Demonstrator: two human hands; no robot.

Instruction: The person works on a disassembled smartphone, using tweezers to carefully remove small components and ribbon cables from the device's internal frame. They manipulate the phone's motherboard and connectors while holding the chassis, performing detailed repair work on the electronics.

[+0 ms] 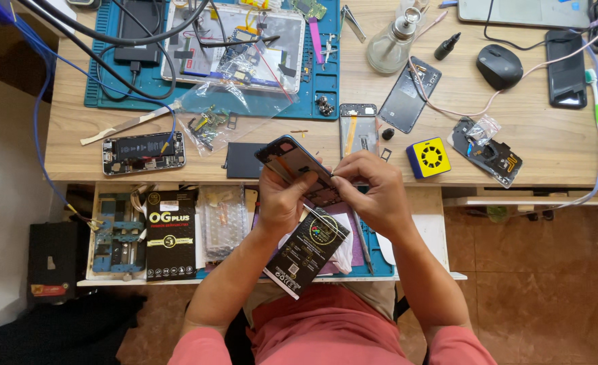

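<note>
My left hand [280, 199] grips an opened smartphone [292, 161] with a blue rim, held tilted above the pull-out drawer. My right hand [372, 189] is pinched at the phone's right edge, fingertips closed on a thin tool or small part that I cannot make out. A black printed packet [307, 252] lies just below my hands on the drawer. Both forearms come up from the bottom of the view.
On the wooden desk [536, 135] lie an opened phone [143, 153], a phone frame [358, 128], a back cover [410, 94], a yellow-black square block [428, 157], a mouse [499, 66], a glass bottle [392, 44] and a teal mat [143, 88] holding a disassembled tablet [238, 47]. A black box [170, 235] sits in the drawer.
</note>
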